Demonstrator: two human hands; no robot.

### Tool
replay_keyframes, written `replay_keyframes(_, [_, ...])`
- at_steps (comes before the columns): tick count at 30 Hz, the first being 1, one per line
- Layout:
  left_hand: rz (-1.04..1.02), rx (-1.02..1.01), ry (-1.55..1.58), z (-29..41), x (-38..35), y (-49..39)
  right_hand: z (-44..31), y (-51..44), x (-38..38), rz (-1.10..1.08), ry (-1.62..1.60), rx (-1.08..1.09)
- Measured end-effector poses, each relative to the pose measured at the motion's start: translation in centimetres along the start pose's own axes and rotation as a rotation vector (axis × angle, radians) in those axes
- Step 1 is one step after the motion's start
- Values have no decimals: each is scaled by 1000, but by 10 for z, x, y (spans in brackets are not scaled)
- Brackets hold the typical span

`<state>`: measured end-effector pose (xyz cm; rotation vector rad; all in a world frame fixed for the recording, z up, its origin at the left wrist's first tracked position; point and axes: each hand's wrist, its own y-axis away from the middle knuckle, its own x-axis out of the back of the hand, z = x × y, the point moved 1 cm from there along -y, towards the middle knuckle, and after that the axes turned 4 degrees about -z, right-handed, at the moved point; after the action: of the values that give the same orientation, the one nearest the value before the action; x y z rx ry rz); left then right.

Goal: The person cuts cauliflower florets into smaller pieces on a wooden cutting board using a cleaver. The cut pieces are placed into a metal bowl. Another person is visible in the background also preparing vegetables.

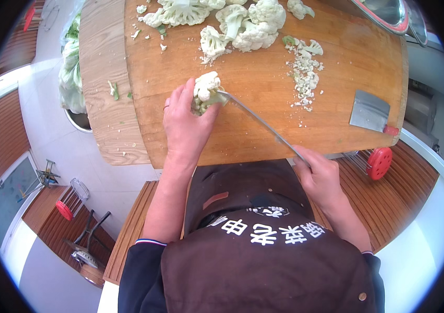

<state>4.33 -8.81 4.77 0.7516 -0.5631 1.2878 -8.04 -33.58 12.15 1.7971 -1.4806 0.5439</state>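
My left hand (pixel 190 121) grips a piece of cauliflower (pixel 207 87) on the wooden board (pixel 253 113). In my right hand (pixel 319 174) is the handle of a long, narrow-looking knife (pixel 263 122), its blade seen nearly edge-on. The blade's far end touches the cauliflower's right side, close to my left thumb. Larger cauliflower florets (pixel 255 29) are heaped at the board's far side. A strip of small florets and crumbs (pixel 305 78) lies right of centre. A cleaver (pixel 369 109) with a red handle rests flat near the right edge.
Left of the board, leafy greens (pixel 71 80) in plastic sit over a metal bowl (pixel 76 121). A red-rimmed metal container (pixel 396 23) stands at the far right corner. Red-topped stools (pixel 379 163) are below the board's level. Leaf scraps (pixel 114 90) lie on the board's lighter left part.
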Motion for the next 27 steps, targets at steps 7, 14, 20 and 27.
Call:
replay_keyframes(7, [-9, -9, 2, -4, -4, 2, -2, -11, -3, -62, 20, -32])
replay_keyframes(14, [25, 117, 223, -28, -10, 8, -8, -35, -9, -235, 56, -80])
replay_keyframes(20, [26, 111, 323, -39, -12, 9, -17, -42, -10, -282, 143, -133])
replay_keyframes(27, [-16, 154, 420, -40, -15, 12, -18, -32, -11, -275, 243, -24])
